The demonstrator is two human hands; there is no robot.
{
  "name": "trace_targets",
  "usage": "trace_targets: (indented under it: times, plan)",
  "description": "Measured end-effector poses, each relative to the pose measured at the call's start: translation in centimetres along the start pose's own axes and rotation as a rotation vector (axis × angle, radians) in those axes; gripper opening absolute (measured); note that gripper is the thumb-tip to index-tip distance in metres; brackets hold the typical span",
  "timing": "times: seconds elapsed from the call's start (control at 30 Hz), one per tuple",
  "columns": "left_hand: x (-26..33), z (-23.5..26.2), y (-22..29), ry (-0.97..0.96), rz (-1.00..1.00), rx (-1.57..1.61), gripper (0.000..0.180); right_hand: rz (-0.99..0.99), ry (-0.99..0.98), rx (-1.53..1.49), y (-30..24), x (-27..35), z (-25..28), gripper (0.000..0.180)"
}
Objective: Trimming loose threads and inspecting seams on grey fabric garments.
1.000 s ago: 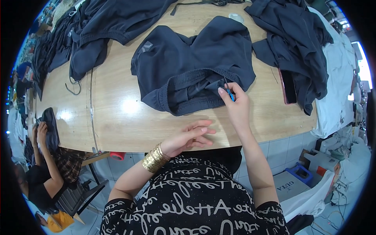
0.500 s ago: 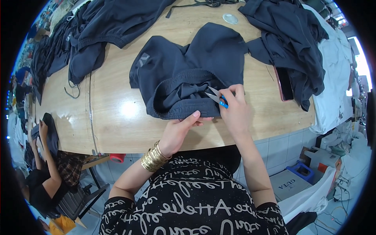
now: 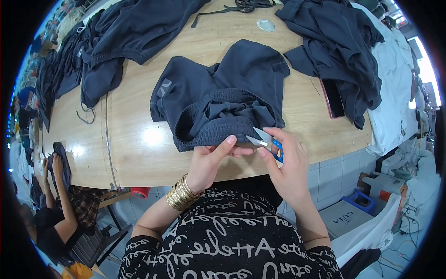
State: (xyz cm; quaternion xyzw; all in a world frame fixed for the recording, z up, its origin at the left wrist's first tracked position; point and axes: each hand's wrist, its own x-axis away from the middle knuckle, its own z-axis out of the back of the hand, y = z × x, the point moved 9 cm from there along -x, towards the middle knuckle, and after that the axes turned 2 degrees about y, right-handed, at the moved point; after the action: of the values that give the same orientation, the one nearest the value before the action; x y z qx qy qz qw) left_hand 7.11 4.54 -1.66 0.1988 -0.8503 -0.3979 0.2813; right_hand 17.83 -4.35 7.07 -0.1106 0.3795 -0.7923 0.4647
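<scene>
A pair of dark navy shorts (image 3: 218,76) lies on the wooden table, its gathered elastic waistband toward me and its leg ends pointing away. My left hand (image 3: 208,163) pinches the near edge of the waistband, thumb on top and fingers underneath. Blue-handled thread snips (image 3: 278,148) are held in my right hand (image 3: 291,169), the two blades spread apart. Their tips are at the band's near right edge, just right of my left thumb. I cannot make out any thread between the blades.
Dark garments pile up at the far left (image 3: 134,32) and far right (image 3: 334,56). A phone (image 3: 333,100) lies under the right pile's edge. Dark cords (image 3: 251,5) and a round clear disc (image 3: 266,24) are at the back. A co-worker (image 3: 58,209) handles dark cloth at left.
My right hand has drawn the snips from inside the waist opening toward me, to the band's outer edge. The waistband has shifted slightly nearer to me, my left hand still on it.
</scene>
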Motion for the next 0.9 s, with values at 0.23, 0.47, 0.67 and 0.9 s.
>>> trace_targets:
  times: [0.23, 0.47, 0.67, 0.9]
  plan:
    - [0.2, -0.8, 0.4, -0.018, -0.035, -0.057, 0.028, 0.074, 0.045, 0.174, -0.6, 0.7, 0.7, 0.028]
    - [0.1, -1.0, 0.5, -0.024, -0.068, -0.088, 0.027, 0.104, 0.069, 0.190, -0.6, 0.7, 0.6, 0.026]
    - [0.1, -1.1, 0.4, -0.024, -0.078, -0.067, 0.026, 0.103, 0.088, 0.183, -0.3, 0.9, 0.3, 0.027]
    - [-0.1, -1.1, 0.1, -0.019, -0.045, -0.103, 0.024, -0.183, 0.126, -0.301, 2.9, 0.8, -0.5, 0.028]
